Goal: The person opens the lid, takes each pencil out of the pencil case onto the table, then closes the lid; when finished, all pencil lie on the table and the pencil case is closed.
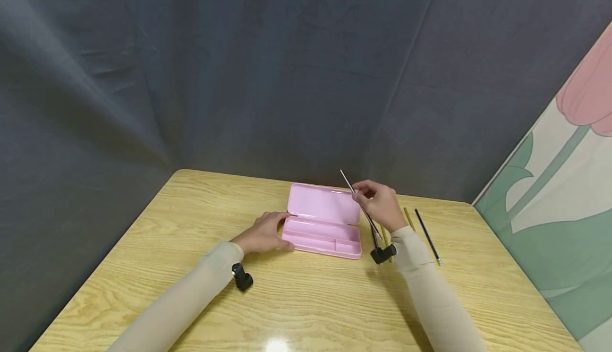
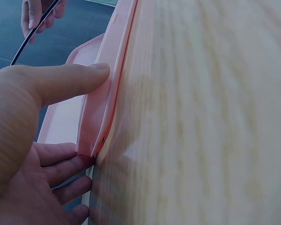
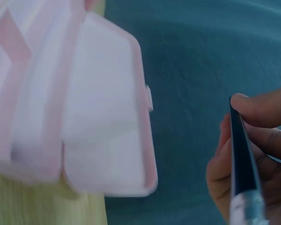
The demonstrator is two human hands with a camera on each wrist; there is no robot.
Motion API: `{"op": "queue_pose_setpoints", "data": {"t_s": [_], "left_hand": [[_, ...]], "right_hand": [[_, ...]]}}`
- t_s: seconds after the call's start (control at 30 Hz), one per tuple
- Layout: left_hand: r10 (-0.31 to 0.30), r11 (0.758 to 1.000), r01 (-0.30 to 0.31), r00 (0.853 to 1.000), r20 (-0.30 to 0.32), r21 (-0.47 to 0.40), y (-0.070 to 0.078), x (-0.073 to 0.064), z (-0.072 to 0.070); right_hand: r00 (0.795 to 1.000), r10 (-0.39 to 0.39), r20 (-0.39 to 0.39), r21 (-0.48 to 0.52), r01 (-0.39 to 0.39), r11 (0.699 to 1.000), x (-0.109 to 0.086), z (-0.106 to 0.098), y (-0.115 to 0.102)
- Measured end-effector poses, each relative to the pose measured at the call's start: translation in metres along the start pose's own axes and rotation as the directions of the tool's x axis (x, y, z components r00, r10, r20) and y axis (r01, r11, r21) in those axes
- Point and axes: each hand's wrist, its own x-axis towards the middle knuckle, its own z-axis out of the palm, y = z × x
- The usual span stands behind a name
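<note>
A pink pencil case (image 1: 321, 236) lies on the table with its lid (image 1: 317, 203) laid back, its tray divided into compartments with none of the pencils in them. My left hand (image 1: 264, 232) holds the case at its left end. In the left wrist view, the thumb lies along the front wall and the fingertips touch the corner by the hinge. Over the right side of the lid, my right hand (image 1: 377, 203) pinches a dark pencil (image 3: 243, 164) between thumb and fingers. That pencil slants, its metal-banded eraser end pointing down toward me.
Several pencils lie right of the case: a black pencil (image 1: 427, 236) farthest right, a yellowish pencil (image 1: 408, 218) beside it, and others partly hidden under my right wrist. A dark curtain (image 1: 287, 76) hangs behind the wooden table (image 1: 296, 299). A flower-printed cloth (image 1: 564, 198) stands at right.
</note>
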Motion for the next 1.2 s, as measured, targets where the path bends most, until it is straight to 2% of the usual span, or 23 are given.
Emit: {"op": "queue_pose_setpoints", "data": {"t_s": [0.4,0.6,0.8,0.93,1.03,1.2], "left_hand": [[0.014,1.0,-0.014,1.0,-0.002,-0.019,-0.004,0.0,-0.001],[0.009,1.0,-0.009,1.0,-0.001,-0.016,-0.003,-0.001,-0.004],[0.014,1.0,-0.014,1.0,0.008,-0.013,-0.002,-0.001,-0.003],[0.017,1.0,-0.017,1.0,0.016,-0.018,-0.002,0.0,-0.003],[0.011,1.0,-0.011,1.0,0.013,-0.019,-0.003,0.0,-0.003],[0.019,1.0,-0.018,1.0,0.01,-0.023,-0.004,0.001,-0.002]], "right_hand": [[0.984,0.126,-0.123,-0.026,-0.131,0.991,-0.009,-0.062,0.033],[0.96,0.227,-0.166,0.03,-0.225,0.974,-0.019,-0.089,0.06],[0.937,0.3,-0.18,0.01,-0.303,0.953,-0.031,-0.109,0.092],[0.923,0.34,-0.182,-0.065,-0.356,0.932,-0.039,-0.118,0.114],[0.918,0.357,-0.175,-0.159,-0.384,0.91,-0.044,-0.122,0.131],[0.926,0.36,-0.116,-0.266,-0.378,0.887,-0.055,-0.12,0.161]]}}
